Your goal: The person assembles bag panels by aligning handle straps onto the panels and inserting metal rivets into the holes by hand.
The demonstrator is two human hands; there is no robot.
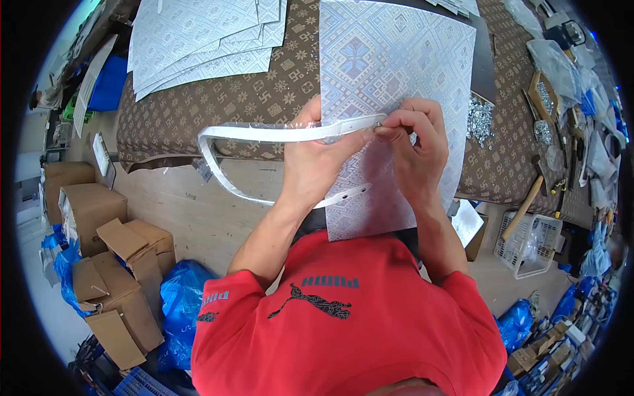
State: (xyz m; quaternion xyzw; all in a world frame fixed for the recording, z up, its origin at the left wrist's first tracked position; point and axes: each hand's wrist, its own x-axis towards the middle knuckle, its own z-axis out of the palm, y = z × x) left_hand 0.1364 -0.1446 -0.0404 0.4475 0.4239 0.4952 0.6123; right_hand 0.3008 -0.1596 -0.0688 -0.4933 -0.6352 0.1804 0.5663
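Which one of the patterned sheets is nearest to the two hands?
The single sheet below the left hand and right hand; the other patterned sheets lie overlapping, farther away.

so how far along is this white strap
Apparently done: dark holes near one end of the long white strap. In hand: left hand grips the other, right hand pinches its tip. Remaining: hard to tell; small silver metal pieces lie loose on the brown patterned cloth.

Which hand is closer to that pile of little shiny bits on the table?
The right. The right hand is just to the left of the shiny bits; the left hand is farther left, beyond the right hand, gripping the white strap.
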